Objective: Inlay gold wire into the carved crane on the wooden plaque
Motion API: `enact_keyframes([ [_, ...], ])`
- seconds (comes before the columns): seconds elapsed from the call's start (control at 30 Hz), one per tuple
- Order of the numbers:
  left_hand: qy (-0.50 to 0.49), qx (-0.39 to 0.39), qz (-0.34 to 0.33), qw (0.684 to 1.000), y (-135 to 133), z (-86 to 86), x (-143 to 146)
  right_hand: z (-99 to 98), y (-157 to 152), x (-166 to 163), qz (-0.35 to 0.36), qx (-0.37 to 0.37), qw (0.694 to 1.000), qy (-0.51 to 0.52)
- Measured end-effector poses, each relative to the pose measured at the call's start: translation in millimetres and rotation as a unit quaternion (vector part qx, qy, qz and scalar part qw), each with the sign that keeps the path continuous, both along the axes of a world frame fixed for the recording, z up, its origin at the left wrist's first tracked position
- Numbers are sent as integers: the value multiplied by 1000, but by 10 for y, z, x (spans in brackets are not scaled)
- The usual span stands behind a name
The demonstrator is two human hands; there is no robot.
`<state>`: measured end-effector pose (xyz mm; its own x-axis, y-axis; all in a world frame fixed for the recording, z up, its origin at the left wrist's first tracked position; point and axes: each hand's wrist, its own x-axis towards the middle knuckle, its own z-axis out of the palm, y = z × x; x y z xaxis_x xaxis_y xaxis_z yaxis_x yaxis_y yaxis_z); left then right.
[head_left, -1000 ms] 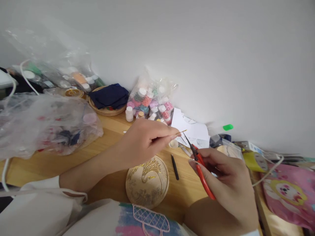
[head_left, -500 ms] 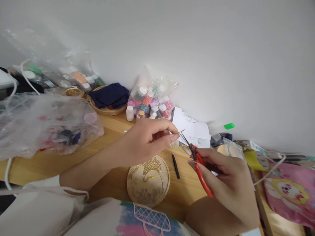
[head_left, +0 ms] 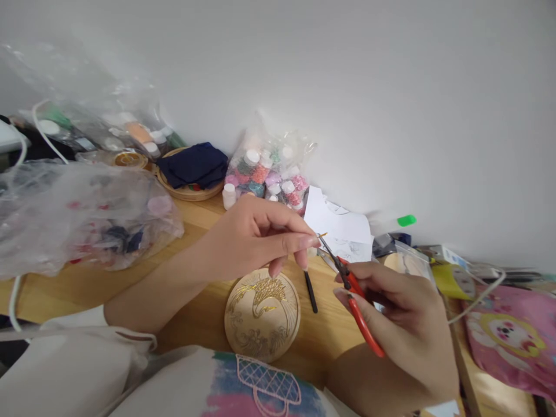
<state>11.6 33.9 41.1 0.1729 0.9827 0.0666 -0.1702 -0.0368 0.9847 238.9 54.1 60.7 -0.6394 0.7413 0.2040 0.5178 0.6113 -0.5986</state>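
Observation:
My left hand [head_left: 260,237] pinches a thin gold wire [head_left: 322,235] between thumb and fingertips, just above a round wooden disc [head_left: 262,314] patterned with gold wire in a crane shape. My right hand [head_left: 399,313] grips red-handled scissors [head_left: 354,295]. Their dark blades point up and left, with the tips meeting the wire's short free end beside my left fingertips. The disc lies flat on the wooden table [head_left: 191,231], below and between both hands.
A black stick [head_left: 310,291] lies right of the disc. A clear bag of bead bottles [head_left: 269,171], a dark blue cloth in a wooden hoop [head_left: 193,168] and white paper [head_left: 339,226] sit by the wall. Plastic bags [head_left: 82,214] crowd the left; a pink pouch [head_left: 508,341] lies right.
The scissor tips have closed in on the wire's end, and my left hand has shifted slightly lower with its fingers curling down toward the disc. Less wire now shows past my fingertips.

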Motion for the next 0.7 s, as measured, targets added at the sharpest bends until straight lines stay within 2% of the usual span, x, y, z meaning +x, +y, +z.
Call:
enact_keyframes([
  [0.23,56,46,53,996,-59,-5,15,-15,-10,-13,-8,-22,1000,-6],
  [0.37,89,47,79,992,-82,12,32,-15,-18,-9,-16,-29,999,-10],
  [0.53,120,60,86,987,-91,39,38,-25,-25,-12,-25,-47,998,-20],
  [0.7,101,66,64,991,-62,1,17,-33,-20,-13,-25,-43,998,-26],
])
